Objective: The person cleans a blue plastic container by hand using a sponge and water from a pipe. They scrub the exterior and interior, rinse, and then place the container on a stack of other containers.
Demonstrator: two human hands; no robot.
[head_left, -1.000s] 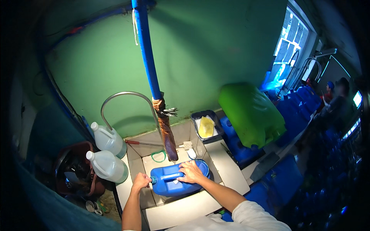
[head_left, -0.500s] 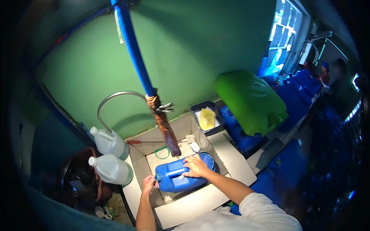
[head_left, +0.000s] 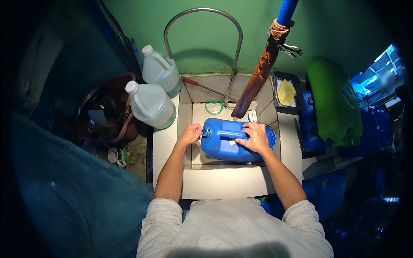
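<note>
A blue plastic jerrycan [head_left: 215,148] lies on its side across the tiled sink [head_left: 228,178], its uncapped threaded mouth facing left. My right hand [head_left: 256,138] grips its upper side at the right end of the moulded handle, fingers pointing left. Just left of the mouth is my left hand [head_left: 190,133], its fingers curled closed; whatever they may hold is hidden. Beyond the jerrycan, a green ring [head_left: 214,107] lies on the sink floor. Under the jerrycan's right end shows the rim of a round blue container [head_left: 271,136].
Two whitish jugs [head_left: 152,105] stand on the left ledge above a dark reddish basin [head_left: 128,118]. A curved metal pipe [head_left: 202,10] arches behind the sink, and a wrapped pole [head_left: 258,79] slants down into it. To the right are a black tray [head_left: 279,103] and a large green container [head_left: 337,107].
My view has turned to the right and levelled, so the sink now appears straighter and higher. My right hand stays on the jerrycan, and my left is still beside its mouth.
</note>
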